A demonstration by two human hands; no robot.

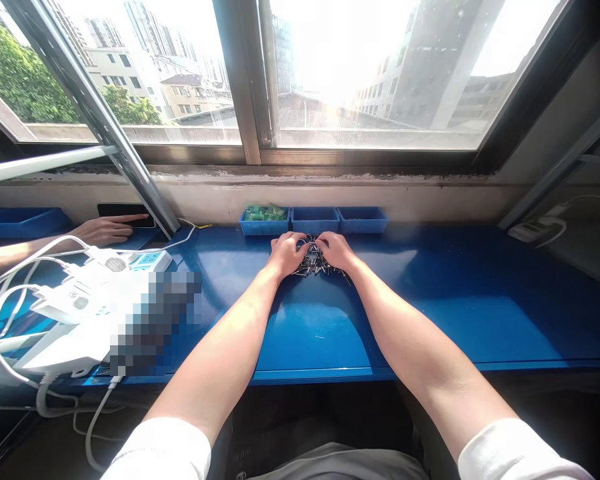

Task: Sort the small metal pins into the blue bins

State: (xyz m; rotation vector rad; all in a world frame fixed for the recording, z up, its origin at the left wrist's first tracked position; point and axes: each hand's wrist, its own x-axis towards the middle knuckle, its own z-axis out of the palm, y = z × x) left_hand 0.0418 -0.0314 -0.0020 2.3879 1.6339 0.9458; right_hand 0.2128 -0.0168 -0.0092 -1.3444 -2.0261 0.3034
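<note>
A loose pile of small metal screws (310, 265) lies on the blue worktop (310, 327), in front of the three bins. My left hand (285, 255) is at the pile's left side, fingers curled and closed on some screws. From the right, my right hand (336, 251) reaches into the same pile, its thumb and fingers bent together around screws at the far edge. The fingertips of both hands are partly hidden, and single screws are too small to make out clearly.
A blue bin holds green packets (266, 213); beside it stand a middle bin (315, 220) and a right bin (364, 220). White plugs and cables (80, 293) crowd the left, next to a blurred-out object (155, 320). Another person's hand (105, 230) touches a dark phone-like slab (125, 212).
</note>
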